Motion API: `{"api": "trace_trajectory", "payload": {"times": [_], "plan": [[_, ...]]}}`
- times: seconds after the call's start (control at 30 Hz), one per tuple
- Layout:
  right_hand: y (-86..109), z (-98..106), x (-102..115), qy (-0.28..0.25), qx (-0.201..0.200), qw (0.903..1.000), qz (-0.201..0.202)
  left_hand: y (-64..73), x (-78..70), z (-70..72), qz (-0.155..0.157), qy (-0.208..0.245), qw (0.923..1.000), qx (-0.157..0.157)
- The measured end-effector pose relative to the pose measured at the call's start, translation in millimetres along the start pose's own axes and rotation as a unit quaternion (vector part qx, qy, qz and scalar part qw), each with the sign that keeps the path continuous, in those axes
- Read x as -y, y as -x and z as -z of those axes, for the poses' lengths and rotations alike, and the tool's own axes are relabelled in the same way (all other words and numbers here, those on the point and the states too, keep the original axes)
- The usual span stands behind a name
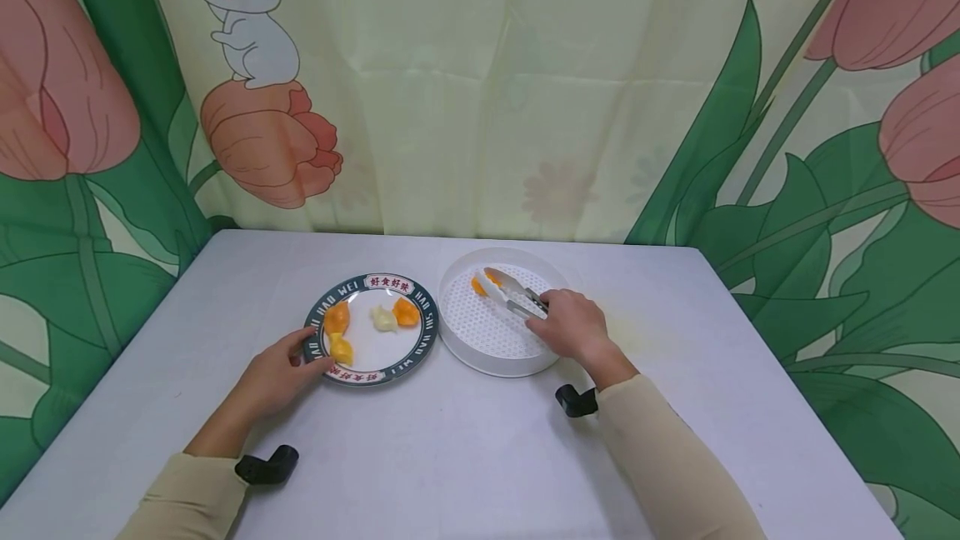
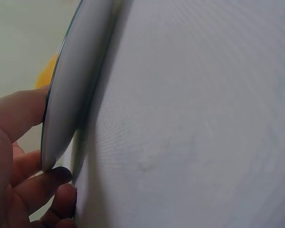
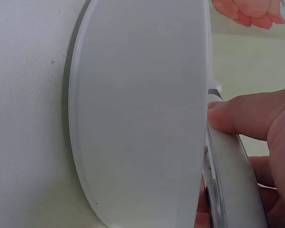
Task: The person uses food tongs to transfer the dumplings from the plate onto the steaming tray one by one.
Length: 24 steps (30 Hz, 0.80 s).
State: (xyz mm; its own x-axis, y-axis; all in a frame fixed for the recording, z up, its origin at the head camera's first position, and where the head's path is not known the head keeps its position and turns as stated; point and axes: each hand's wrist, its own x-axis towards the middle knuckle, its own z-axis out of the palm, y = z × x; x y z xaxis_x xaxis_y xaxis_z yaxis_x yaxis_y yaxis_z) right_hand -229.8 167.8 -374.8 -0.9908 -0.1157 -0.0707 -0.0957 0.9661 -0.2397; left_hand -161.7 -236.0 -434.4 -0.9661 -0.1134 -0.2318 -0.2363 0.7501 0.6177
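My left hand (image 1: 279, 375) pinches the left rim of a white plate (image 1: 387, 348) with a dark patterned border. In the left wrist view the thumb lies over the rim (image 2: 71, 85) and fingertips are at its underside. On the plate sit an orange dumpling (image 1: 337, 318), a yellow dumpling (image 1: 341, 348), a whitish dumpling (image 1: 383, 319) and another orange dumpling (image 1: 407, 312). My right hand (image 1: 573, 323) grips metal tongs (image 1: 512, 287), their tips around an orange piece (image 1: 477, 286) inside a white perforated steamer tray (image 1: 480, 357). The tips partly hide that piece.
The plate and tray stand close side by side on a table with a white cloth (image 1: 420, 457). Behind the table's far edge hangs a printed curtain (image 1: 465, 107). A black wrist mount (image 1: 267, 466) sticks out beside the left sleeve, another (image 1: 576, 400) beside the right.
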Motion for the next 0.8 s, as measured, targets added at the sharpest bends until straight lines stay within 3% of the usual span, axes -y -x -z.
{"api": "trace_trajectory", "payload": {"times": [0.8], "plan": [[-2.0, -11, 5, -0.034, -0.014, 0.9993, -0.009, 1.2, 0.1, 0.3, 0.006, 0.006, 1.0000, 0.003]]}}
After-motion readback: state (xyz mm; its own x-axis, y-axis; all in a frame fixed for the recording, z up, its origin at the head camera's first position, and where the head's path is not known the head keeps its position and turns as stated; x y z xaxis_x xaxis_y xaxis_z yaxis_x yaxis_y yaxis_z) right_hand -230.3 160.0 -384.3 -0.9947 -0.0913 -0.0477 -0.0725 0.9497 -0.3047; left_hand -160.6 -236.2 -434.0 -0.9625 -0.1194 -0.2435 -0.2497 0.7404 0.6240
